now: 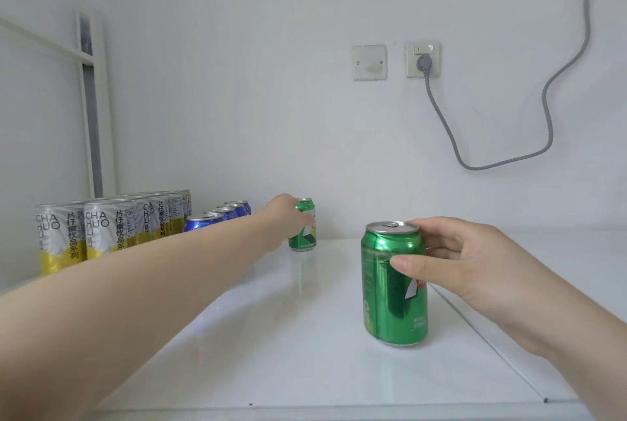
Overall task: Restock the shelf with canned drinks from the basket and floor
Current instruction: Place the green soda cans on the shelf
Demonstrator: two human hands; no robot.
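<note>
Fingers (pixel 437 239) of the right hand (pixel 481 278) curl behind the near green can (pixel 393 302), a short aluminium drink can with a silver pull-tab top, and the thumb presses its front. It is a closed grip round the upper half, high enough to let the base sit flat. That can stands upright on the glossy white shelf (pixel 271 336) at about 4 o'clock, taking the back wall as 12. Whether its full weight is on the shelf I cannot tell. A crease shows in its wall under the rim, so a light hold looks wise.

At the end of a long-stretched arm, the left hand (pixel 283 217) reaches to roughly 12 o'clock and wraps the far green can (pixel 307 237), which is the same kind and stands upright close to the back wall. Its fingers are mostly hidden behind the hand, but they appear closed round the can's left side. My reading is that this can is being seated deep to head a green file running front to back, like its neighbours.

Those neighbours are the blue cans (pixel 217 217), in a file at 11 o'clock just beside the left wrist, and the tall silver-and-yellow cans (pixel 101 234), in files at 9 to 10 o'clock. Sorting by kind would explain why green goes to the right of the blue. The near can probably belongs in front of the far one. Neither basket nor floor is in view.
</note>
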